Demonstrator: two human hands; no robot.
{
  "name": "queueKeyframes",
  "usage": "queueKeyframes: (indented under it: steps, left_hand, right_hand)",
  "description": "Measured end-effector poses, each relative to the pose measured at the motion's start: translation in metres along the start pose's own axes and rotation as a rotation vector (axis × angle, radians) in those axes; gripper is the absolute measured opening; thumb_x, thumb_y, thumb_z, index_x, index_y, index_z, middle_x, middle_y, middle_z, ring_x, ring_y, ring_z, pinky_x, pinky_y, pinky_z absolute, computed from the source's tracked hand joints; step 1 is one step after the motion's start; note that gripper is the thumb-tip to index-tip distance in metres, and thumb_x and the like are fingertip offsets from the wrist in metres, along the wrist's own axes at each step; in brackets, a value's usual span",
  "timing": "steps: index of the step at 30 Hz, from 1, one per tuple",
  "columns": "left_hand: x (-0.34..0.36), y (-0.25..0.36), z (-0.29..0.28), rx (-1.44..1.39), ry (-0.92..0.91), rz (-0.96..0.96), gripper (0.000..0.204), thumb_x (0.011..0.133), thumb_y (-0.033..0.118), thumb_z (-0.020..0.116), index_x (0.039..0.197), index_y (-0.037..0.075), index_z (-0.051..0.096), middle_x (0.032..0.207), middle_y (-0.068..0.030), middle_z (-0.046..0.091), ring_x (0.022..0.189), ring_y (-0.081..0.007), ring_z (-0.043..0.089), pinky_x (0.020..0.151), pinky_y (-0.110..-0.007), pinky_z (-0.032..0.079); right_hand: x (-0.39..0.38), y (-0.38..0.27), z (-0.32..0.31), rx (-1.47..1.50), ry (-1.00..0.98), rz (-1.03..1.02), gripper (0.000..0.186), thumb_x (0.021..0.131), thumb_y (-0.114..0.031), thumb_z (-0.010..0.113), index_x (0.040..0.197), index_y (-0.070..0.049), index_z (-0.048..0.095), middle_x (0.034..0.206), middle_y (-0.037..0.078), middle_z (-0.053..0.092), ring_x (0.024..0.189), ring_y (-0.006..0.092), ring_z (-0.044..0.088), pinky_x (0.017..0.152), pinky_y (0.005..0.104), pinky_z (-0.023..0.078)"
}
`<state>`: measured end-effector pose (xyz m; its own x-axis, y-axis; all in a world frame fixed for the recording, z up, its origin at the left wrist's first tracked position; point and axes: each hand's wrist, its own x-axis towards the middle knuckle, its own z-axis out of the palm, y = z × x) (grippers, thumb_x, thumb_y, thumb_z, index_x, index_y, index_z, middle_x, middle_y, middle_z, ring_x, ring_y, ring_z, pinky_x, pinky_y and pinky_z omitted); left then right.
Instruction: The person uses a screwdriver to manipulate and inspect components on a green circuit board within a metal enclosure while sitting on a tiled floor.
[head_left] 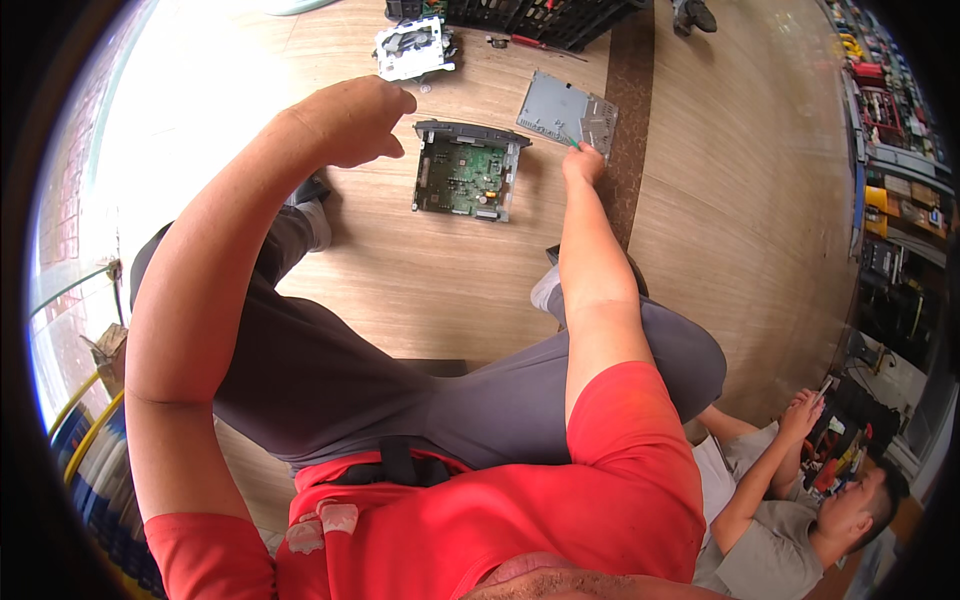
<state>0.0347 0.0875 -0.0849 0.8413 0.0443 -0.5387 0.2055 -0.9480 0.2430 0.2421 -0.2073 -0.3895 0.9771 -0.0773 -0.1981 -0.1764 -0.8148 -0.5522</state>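
1. From the head view, we hold our left hand [362, 125] with the index finger and thumb spread apart, above the floor [740, 190].
2. Our right hand [585, 164] is farther right, its fingers closed in a pinch on a thin green tool [569, 138].
3. That tool points away from us to the near edge of a flat grey metal plate [556, 103]; whether its tip touches, we cannot tell.
4. Between our hands sits the open unit [462, 176], a metal box showing a green circuit board, its dark front panel [474, 132] on the far side.
5. Beyond our left hand, we see a white metal frame [412, 50] with dark parts inside.
6. At the far edge stands a black crate [540, 18], with a red-handled tool [527, 41] lying just on its near side.
7. Near right, a co-worker [775, 530] holds a small device.
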Motion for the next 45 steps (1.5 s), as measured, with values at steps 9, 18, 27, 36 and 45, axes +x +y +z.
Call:
queueKeyframes:
  steps: [9, 18, 27, 36, 45]
  left_hand:
    - [-0.001, -0.006, 0.002, 0.002, 0.125, 0.110, 0.030, 0.081, 0.017, 0.073, 0.104, -0.001, 0.063, 0.099, -0.0171, 0.067, 0.099, -0.0335, 0.064, 0.086, -0.040, 0.052]
    - [-0.002, 0.000, -0.017, -0.027, 0.208, 0.216, 0.031, 0.079, 0.020, 0.074, 0.101, 0.000, 0.065, 0.101, -0.0181, 0.067, 0.100, -0.0359, 0.063, 0.087, -0.043, 0.050]
    - [-0.011, 0.012, -0.037, -0.047, 0.335, 0.366, 0.035, 0.078, 0.017, 0.073, 0.107, -0.001, 0.064, 0.095, -0.0218, 0.067, 0.096, -0.0380, 0.064, 0.084, -0.044, 0.051]
    - [-0.025, 0.016, -0.034, -0.056, 0.221, 0.298, 0.038, 0.081, 0.018, 0.072, 0.113, -0.001, 0.061, 0.102, -0.0204, 0.067, 0.101, -0.0368, 0.062, 0.089, -0.043, 0.050]
    - [-0.016, 0.000, -0.029, -0.087, 0.200, 0.138, 0.032, 0.081, 0.016, 0.073, 0.105, -0.001, 0.063, 0.101, -0.0176, 0.067, 0.100, -0.0354, 0.063, 0.086, -0.042, 0.051]
  right_hand:
    - [-0.006, -0.014, -0.009, 0.114, 0.054, -0.005, 0.031, 0.083, -0.012, 0.068, 0.110, 0.001, 0.068, 0.108, 0.020, 0.069, 0.101, 0.0275, 0.067, 0.089, 0.0335, 0.049]
    - [-0.026, -0.075, -0.067, 0.206, 0.199, -0.256, 0.029, 0.083, -0.016, 0.067, 0.106, 0.002, 0.069, 0.098, 0.018, 0.072, 0.090, 0.0228, 0.070, 0.082, 0.0328, 0.053]
    - [-0.032, -0.099, -0.109, 0.153, 0.303, -0.413, 0.028, 0.086, -0.018, 0.066, 0.106, 0.003, 0.068, 0.091, 0.016, 0.072, 0.080, 0.0212, 0.070, 0.075, 0.0323, 0.054]
    - [-0.008, -0.045, -0.037, 0.164, 0.181, -0.263, 0.027, 0.080, -0.017, 0.068, 0.101, -0.001, 0.071, 0.093, 0.021, 0.070, 0.087, 0.0314, 0.070, 0.081, 0.0383, 0.053]
    - [0.026, 0.010, 0.002, 0.006, 0.123, -0.220, 0.029, 0.081, -0.016, 0.069, 0.104, 0.002, 0.070, 0.099, 0.020, 0.071, 0.093, 0.0281, 0.069, 0.084, 0.0357, 0.052]
